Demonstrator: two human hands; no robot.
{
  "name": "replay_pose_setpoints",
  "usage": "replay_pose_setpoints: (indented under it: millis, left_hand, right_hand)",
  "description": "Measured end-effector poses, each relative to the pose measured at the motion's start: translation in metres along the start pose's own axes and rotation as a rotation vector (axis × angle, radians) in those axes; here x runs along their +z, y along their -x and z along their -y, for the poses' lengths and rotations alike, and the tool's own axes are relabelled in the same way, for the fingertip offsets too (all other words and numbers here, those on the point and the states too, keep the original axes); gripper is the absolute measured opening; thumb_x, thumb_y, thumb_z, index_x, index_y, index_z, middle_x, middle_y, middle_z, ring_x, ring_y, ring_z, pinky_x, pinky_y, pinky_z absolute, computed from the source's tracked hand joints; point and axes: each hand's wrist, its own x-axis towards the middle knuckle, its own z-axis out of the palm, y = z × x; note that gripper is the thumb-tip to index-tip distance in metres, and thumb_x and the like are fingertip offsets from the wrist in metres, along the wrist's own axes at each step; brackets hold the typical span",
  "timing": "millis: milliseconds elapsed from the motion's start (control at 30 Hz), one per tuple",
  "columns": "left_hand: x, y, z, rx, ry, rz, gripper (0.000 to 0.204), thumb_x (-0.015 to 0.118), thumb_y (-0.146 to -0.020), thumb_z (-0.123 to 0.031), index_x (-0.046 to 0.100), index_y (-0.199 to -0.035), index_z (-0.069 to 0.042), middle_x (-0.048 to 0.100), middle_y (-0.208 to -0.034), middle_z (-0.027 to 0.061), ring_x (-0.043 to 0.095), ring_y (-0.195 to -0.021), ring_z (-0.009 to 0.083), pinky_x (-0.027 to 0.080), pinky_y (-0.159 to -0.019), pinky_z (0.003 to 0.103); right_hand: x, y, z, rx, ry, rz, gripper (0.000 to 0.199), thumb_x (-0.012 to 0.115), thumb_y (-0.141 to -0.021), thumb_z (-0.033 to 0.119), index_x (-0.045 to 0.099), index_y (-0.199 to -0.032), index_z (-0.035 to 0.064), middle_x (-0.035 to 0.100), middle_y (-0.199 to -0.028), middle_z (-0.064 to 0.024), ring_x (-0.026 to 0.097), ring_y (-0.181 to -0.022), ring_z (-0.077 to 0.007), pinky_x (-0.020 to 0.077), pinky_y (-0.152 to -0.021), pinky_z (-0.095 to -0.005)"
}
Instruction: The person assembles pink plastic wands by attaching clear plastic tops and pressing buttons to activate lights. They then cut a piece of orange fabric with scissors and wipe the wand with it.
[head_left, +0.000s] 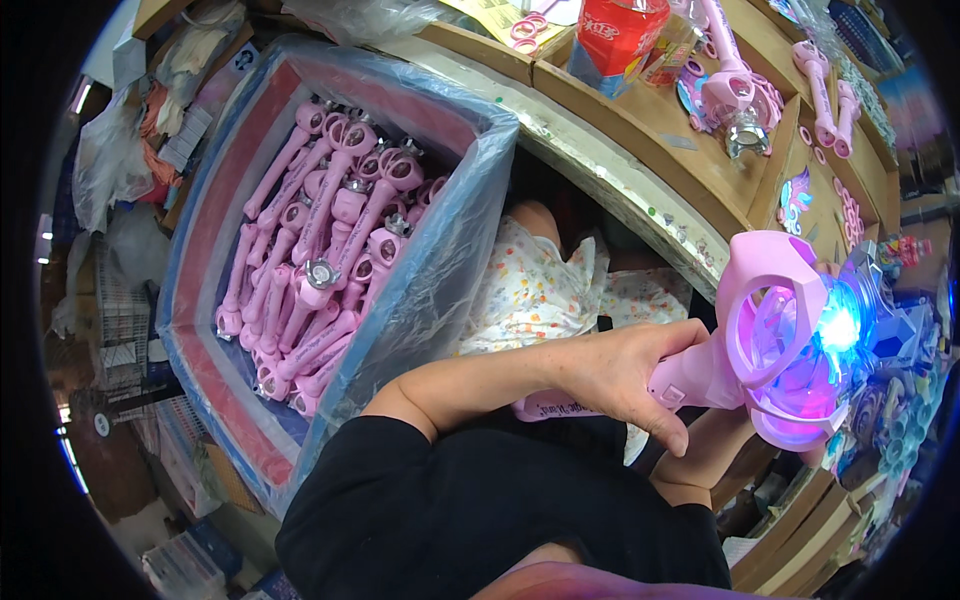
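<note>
My left hand (pixel 625 375) is closed around the handle of a pink toy wand (pixel 765 260), its thumb lying along the near side near a small square button. The wand's large open-frame head points to the right, and a clear part inside glows blue and violet. The handle's tail end sticks out below my left wrist. My right forearm (pixel 715 455) rises behind the wand's head. The head hides most of my right hand, so its fingers do not show.
A large box lined with blue-tinted plastic (pixel 400 90) stands at the left, holding many similar pink wands (pixel 330 230). Along the far side runs a wooden-edged workbench (pixel 640 125) with a red-labelled bottle (pixel 615 45), another wand (pixel 730 85), and loose pink parts (pixel 850 215).
</note>
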Motion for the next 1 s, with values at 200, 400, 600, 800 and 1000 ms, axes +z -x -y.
replay_pose_setpoints:
  millis: [200, 400, 600, 800, 1000]
  left_hand:
    - [-0.001, 0.000, -0.002, -0.042, 0.050, 0.053, 0.080, 0.090, -0.061, -0.037, 0.049, -0.118, 0.001, 0.060, -0.104, 0.0120, 0.059, -0.099, 0.0215, 0.048, -0.085, 0.034]
    - [0.002, 0.001, 0.000, 0.007, 0.119, 0.077, 0.082, 0.090, -0.061, -0.037, 0.047, -0.119, 0.002, 0.060, -0.105, 0.0127, 0.059, -0.099, 0.0213, 0.048, -0.085, 0.033]
    - [0.004, -0.001, 0.003, 0.015, 0.093, 0.094, 0.081, 0.090, -0.061, -0.035, 0.047, -0.119, 0.002, 0.060, -0.105, 0.0134, 0.059, -0.099, 0.0214, 0.048, -0.085, 0.033]
    - [0.000, 0.000, 0.007, -0.049, 0.010, 0.088, 0.093, 0.092, -0.062, -0.023, 0.041, -0.137, -0.004, 0.062, -0.106, 0.0071, 0.061, -0.090, 0.0138, 0.051, -0.079, 0.031]
    - [-0.001, 0.000, 0.016, -0.040, 0.029, 0.080, 0.094, 0.092, -0.062, -0.023, 0.039, -0.138, -0.002, 0.062, -0.103, 0.0068, 0.061, -0.087, 0.0143, 0.052, -0.077, 0.031]
  right_hand:
    - [0.004, -0.001, 0.000, 0.000, 0.000, 0.003, 0.095, 0.055, -0.083, 0.065, 0.027, -0.145, -0.0010, 0.046, -0.136, -0.0215, 0.049, -0.123, -0.0317, 0.0386, -0.106, -0.0452]
    - [0.004, -0.005, 0.001, 0.000, -0.006, 0.010, 0.099, 0.055, -0.081, 0.067, 0.026, -0.146, -0.0007, 0.046, -0.137, -0.0212, 0.047, -0.125, -0.0318, 0.0379, -0.106, -0.0456]
    - [0.006, -0.009, -0.002, 0.007, -0.017, 0.020, 0.103, 0.055, -0.078, 0.070, 0.024, -0.146, -0.0004, 0.045, -0.138, -0.0208, 0.046, -0.126, -0.0319, 0.0371, -0.107, -0.0460]
    - [0.010, -0.007, -0.008, 0.025, -0.015, 0.027, 0.107, 0.055, -0.076, 0.072, 0.023, -0.147, -0.0001, 0.044, -0.139, -0.0205, 0.045, -0.128, -0.0320, 0.0364, -0.108, -0.0464]
    - [0.014, -0.002, -0.011, 0.044, -0.015, 0.023, 0.110, 0.055, -0.073, 0.075, 0.022, -0.148, 0.0002, 0.043, -0.141, -0.0202, 0.044, -0.129, -0.0321, 0.0356, -0.108, -0.0468]
